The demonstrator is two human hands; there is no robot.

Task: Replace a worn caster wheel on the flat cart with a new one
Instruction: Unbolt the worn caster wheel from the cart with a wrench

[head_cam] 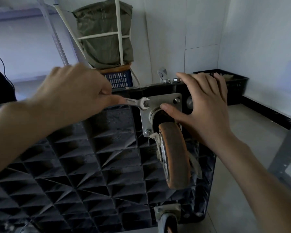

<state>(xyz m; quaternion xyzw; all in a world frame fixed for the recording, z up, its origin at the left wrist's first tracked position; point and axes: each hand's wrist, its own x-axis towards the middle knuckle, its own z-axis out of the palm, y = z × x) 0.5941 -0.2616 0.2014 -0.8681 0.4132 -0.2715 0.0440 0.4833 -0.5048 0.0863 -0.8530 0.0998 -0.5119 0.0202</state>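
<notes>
The flat cart [84, 157] stands tipped up with its black ribbed underside facing me. A worn orange caster wheel [174, 155] hangs from a steel mounting plate [161, 101] near the cart's top right corner. My left hand [71, 91] is shut on a silver open-end wrench [138, 102], whose jaw sits on the plate's upper-left bolt. My right hand [203, 105] rests spread over the cart's top edge, thumb pressing on the caster's swivel housing. Two loose nuts [171, 80] lie on the cart's top edge. Another bolt [147, 132] shows at the plate's lower left.
A second caster [166, 217] sits at the cart's lower corner. Behind stand a blue crate [119, 79] with a green sack [104, 32], a white frame, and a black basket [233, 81] by the wall. A grey metal post [286, 158] rises at the right.
</notes>
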